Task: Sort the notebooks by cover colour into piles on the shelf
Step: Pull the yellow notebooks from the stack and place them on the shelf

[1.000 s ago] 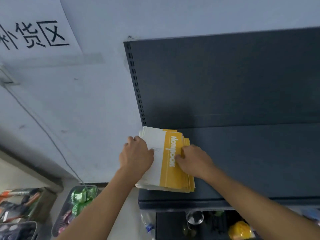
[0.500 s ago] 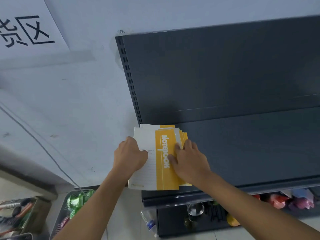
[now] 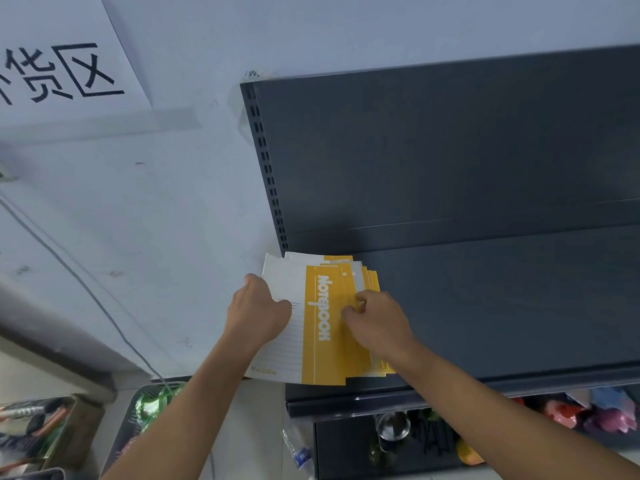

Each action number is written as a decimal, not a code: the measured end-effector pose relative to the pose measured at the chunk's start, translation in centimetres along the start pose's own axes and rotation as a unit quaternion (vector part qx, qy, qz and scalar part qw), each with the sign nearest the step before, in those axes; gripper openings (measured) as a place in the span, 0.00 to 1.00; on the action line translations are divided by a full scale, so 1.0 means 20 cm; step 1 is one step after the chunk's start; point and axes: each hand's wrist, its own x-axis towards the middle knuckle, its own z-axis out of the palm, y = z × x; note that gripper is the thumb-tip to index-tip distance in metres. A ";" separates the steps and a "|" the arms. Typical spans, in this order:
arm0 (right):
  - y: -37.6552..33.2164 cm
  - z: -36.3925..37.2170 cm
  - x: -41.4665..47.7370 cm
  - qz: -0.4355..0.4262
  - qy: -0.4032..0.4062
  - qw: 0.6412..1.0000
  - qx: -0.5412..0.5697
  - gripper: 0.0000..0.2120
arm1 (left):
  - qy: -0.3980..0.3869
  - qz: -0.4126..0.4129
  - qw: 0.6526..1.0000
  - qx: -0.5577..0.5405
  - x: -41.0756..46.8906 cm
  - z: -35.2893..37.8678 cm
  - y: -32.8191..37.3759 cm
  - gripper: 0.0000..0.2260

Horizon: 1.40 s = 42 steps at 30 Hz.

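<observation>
The right hand bends its fingers onto the fanned right edges of the notebooks, thumb and fingertips closed on a few yellow covers; the left hand is curled round the stack's left edge, its thumb lying on the white part of the top cover. Both forearms reach up from the bottom of the view, backs of the hands toward the camera. The stack, yellow and white with "Notebook" printed along the yellow band, lies at the left front corner of the dark grey shelf, its left side overhanging. Behind rises the perforated back panel, beside a pale wall bearing a printed sign. Below, a basket holds shiny green things, a crate holds tools, and the lower shelf carries a clear bottle and coloured packets
</observation>
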 end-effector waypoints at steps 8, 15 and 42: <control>-0.05 -0.04 0.02 0.120 -0.034 0.980 0.157 0.21 | 0.005 -0.017 0.997 -0.071 -0.04 0.05 0.01 0.11; -0.03 0.00 0.02 0.091 -0.019 0.985 0.148 0.10 | 0.035 0.024 0.994 -0.104 -0.07 0.03 0.06 0.06; 0.94 -1.09 -0.32 0.170 0.233 0.957 -0.023 0.13 | -0.099 0.384 0.918 -0.013 -0.45 0.87 1.21 0.17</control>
